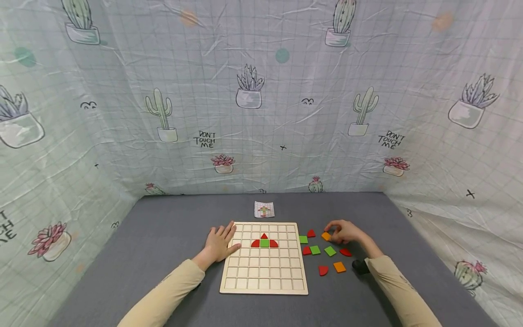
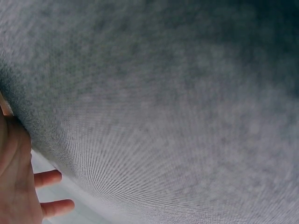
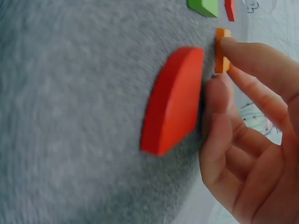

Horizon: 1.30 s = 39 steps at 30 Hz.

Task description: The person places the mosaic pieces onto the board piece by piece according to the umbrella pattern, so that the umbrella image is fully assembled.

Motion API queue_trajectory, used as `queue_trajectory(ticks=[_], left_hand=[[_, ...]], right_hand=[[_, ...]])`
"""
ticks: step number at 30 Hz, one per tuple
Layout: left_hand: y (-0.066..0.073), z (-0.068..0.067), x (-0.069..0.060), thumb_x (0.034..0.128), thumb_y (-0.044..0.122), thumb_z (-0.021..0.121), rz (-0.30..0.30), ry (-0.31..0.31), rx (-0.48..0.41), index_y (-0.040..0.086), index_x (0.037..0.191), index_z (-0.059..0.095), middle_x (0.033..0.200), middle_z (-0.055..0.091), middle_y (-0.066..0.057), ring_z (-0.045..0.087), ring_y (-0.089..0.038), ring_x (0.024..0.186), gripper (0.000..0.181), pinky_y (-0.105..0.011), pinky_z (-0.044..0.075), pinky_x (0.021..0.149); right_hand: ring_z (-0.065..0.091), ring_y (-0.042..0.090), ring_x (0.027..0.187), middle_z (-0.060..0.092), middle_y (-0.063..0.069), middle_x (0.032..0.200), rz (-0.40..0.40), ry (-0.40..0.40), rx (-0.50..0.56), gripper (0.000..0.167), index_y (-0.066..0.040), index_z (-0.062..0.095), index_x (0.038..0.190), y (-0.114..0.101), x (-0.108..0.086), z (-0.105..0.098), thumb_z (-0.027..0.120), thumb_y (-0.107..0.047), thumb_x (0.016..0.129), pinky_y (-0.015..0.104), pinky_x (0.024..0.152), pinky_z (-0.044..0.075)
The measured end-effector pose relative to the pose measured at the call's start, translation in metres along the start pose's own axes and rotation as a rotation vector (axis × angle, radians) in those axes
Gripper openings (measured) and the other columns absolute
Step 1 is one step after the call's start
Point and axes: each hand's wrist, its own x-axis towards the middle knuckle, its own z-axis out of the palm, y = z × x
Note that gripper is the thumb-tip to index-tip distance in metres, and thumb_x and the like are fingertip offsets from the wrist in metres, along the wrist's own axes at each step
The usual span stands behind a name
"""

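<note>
A light wooden grid board [image 1: 253,274] lies on the table, with a green square [image 1: 264,243] in it. Red curved pieces flank that square, and a red triangle [image 1: 264,236] sits just above. My left hand [image 1: 218,244] rests on the board's left edge with fingers spread; the left wrist view catches only part of it. Right of the board, my right hand [image 1: 345,231] pinches an orange square piece [image 1: 326,236] at the tabletop. In the right wrist view its fingertips meet the orange piece, the other fingers curled. A red quarter-round piece [image 3: 175,102] lies close to that hand.
Several loose green, red and orange pieces lie between board and right forearm, among them an orange square [image 1: 339,267] and a green square [image 1: 330,251]. A small pattern card [image 1: 263,210] lies behind the board. A cactus-print cloth [image 1: 282,122] hangs around the grey table [image 1: 171,236].
</note>
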Motion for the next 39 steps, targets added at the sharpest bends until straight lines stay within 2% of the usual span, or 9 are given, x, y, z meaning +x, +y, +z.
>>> queue_trajectory(ticks=[4, 10, 12, 15, 18, 19, 25, 29, 39], left_hand=[[-0.001, 0.003, -0.002, 0.0899, 0.060, 0.021, 0.011, 0.017, 0.016, 0.011, 0.139, 0.030, 0.145, 0.029, -0.005, 0.042, -0.023, 0.118, 0.070, -0.046, 0.031, 0.091], [0.000, 0.006, 0.003, 0.0897, 0.059, 0.026, -0.012, -0.021, -0.016, 0.014, 0.141, 0.027, 0.148, 0.024, -0.002, 0.039, -0.023, 0.122, 0.069, -0.047, 0.031, 0.092], [-0.002, 0.025, 0.011, 0.0890, 0.063, 0.015, -0.004, 0.017, 0.015, 0.016, 0.144, 0.018, 0.150, 0.016, -0.002, 0.037, -0.023, 0.123, 0.072, -0.048, 0.030, 0.091], [-0.003, 0.036, 0.017, 0.0870, 0.065, 0.007, -0.010, 0.024, 0.033, 0.017, 0.145, 0.012, 0.152, 0.011, -0.001, 0.036, -0.023, 0.124, 0.075, -0.049, 0.029, 0.091], [-0.004, 0.033, 0.017, 0.0871, 0.065, 0.011, -0.009, 0.012, 0.019, 0.017, 0.145, 0.015, 0.151, 0.013, -0.001, 0.036, -0.023, 0.125, 0.075, -0.049, 0.029, 0.092], [-0.002, 0.023, 0.014, 0.0874, 0.065, 0.014, -0.015, -0.021, 0.019, 0.016, 0.143, 0.021, 0.150, 0.018, -0.001, 0.038, -0.023, 0.124, 0.075, -0.048, 0.030, 0.092], [-0.002, 0.012, 0.004, 0.0876, 0.064, 0.011, 0.016, 0.016, 0.032, 0.014, 0.140, 0.028, 0.147, 0.026, -0.004, 0.040, -0.024, 0.121, 0.075, -0.046, 0.031, 0.090], [0.000, -0.001, -0.001, 0.0895, 0.059, 0.028, 0.003, -0.001, -0.020, 0.013, 0.140, 0.031, 0.146, 0.028, -0.003, 0.040, -0.024, 0.122, 0.068, -0.045, 0.032, 0.091], [0.000, 0.000, 0.000, 0.0899, 0.060, 0.021, 0.011, -0.005, 0.002, 0.012, 0.140, 0.030, 0.146, 0.028, -0.004, 0.040, -0.024, 0.121, 0.070, -0.045, 0.032, 0.090]], right_hand=[[0.049, 0.010, 0.048, 0.055, 0.000, 0.057, 0.001, 0.059, -0.065, 0.025, -0.004, 0.058, 0.099, 0.000, 0.004, 0.006, 0.066, -0.019, 0.080, 0.026, 0.046, 0.041], [0.049, 0.011, 0.048, 0.054, 0.000, 0.054, 0.024, 0.103, -0.052, 0.024, -0.004, 0.058, 0.097, 0.002, 0.006, 0.007, 0.068, -0.018, 0.079, 0.027, 0.046, 0.042], [0.049, 0.011, 0.050, 0.055, 0.000, 0.056, 0.021, 0.095, -0.039, 0.026, -0.004, 0.059, 0.098, 0.003, 0.006, 0.006, 0.069, -0.017, 0.078, 0.027, 0.047, 0.042], [0.049, 0.011, 0.052, 0.057, 0.000, 0.059, 0.007, 0.077, -0.020, 0.027, -0.003, 0.058, 0.099, 0.005, 0.006, 0.005, 0.069, -0.014, 0.077, 0.027, 0.048, 0.042], [0.050, 0.011, 0.053, 0.059, 0.001, 0.062, 0.001, 0.070, -0.007, 0.026, -0.003, 0.059, 0.099, 0.006, 0.005, 0.004, 0.068, -0.013, 0.077, 0.028, 0.049, 0.043], [0.050, 0.012, 0.054, 0.059, 0.001, 0.062, 0.000, 0.071, -0.005, 0.025, -0.003, 0.059, 0.099, 0.006, 0.005, 0.004, 0.068, -0.013, 0.078, 0.028, 0.049, 0.043], [0.050, 0.012, 0.054, 0.060, 0.002, 0.063, -0.019, 0.073, -0.013, 0.024, -0.002, 0.059, 0.098, 0.005, 0.005, 0.004, 0.067, -0.013, 0.079, 0.028, 0.049, 0.043], [0.050, 0.013, 0.053, 0.059, 0.002, 0.062, -0.022, 0.074, -0.012, 0.023, -0.002, 0.059, 0.097, 0.006, 0.006, 0.004, 0.067, -0.013, 0.079, 0.028, 0.049, 0.043], [0.053, 0.013, 0.054, 0.060, 0.004, 0.065, 0.006, 0.085, 0.019, 0.025, -0.002, 0.057, 0.099, 0.000, 0.003, 0.005, 0.066, -0.014, 0.080, 0.028, 0.049, 0.043]])
